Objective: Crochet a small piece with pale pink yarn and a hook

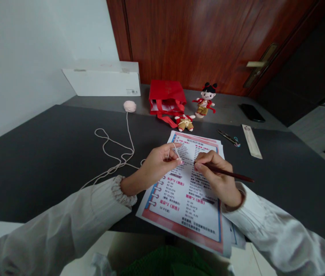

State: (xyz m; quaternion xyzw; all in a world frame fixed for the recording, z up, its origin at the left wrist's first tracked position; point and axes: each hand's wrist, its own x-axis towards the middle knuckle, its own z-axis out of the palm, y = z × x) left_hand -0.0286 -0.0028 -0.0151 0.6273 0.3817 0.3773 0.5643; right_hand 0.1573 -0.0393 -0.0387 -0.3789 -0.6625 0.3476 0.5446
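My left hand (155,164) pinches pale pink yarn (176,150), with a strand looped over the raised index finger. A tiny light bit, perhaps the start of crochet work, shows at its fingertips. Held like a pen in my right hand (218,178) is a crochet hook with a dark brown handle (238,176); its tip points left, a short gap from the left fingertips. Both hands hover over printed pattern sheets (176,226). From the left hand the yarn trails in loose loops across the dark table to a small yarn ball (129,106).
Behind the sheets are a red gift bag (166,90), a headless doll body (185,123) and a finished crocheted doll (207,97). Thread snips (228,137), a narrow white packet (251,142) and a black phone (251,112) lie right. A white box (105,82) stands back left.
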